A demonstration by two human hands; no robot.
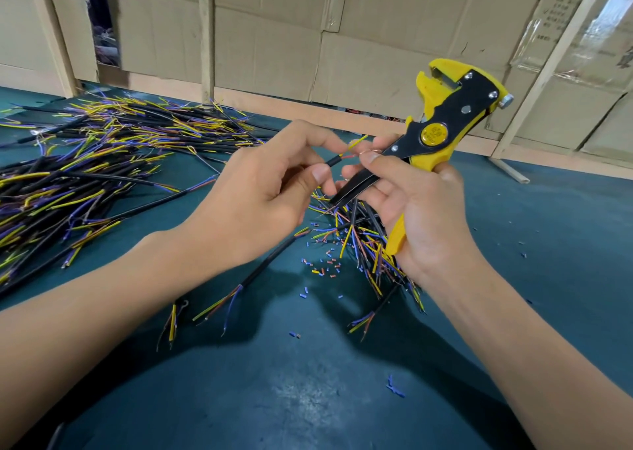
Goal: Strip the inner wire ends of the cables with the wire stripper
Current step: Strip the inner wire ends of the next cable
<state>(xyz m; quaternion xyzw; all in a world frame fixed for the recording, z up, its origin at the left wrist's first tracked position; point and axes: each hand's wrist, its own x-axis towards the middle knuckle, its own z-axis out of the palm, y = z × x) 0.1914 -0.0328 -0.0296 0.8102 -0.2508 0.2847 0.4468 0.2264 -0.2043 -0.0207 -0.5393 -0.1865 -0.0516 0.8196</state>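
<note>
Cable [331, 162] between both hands [260, 189], wire stripper [445, 114] in right.

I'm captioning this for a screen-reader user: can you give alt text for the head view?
A left hand pinches a black cable while the right hand holds a yellow-and-black wire stripper, fingering the cable's thin inner wires. Cable piles and insulation bits litter the green table.
</note>
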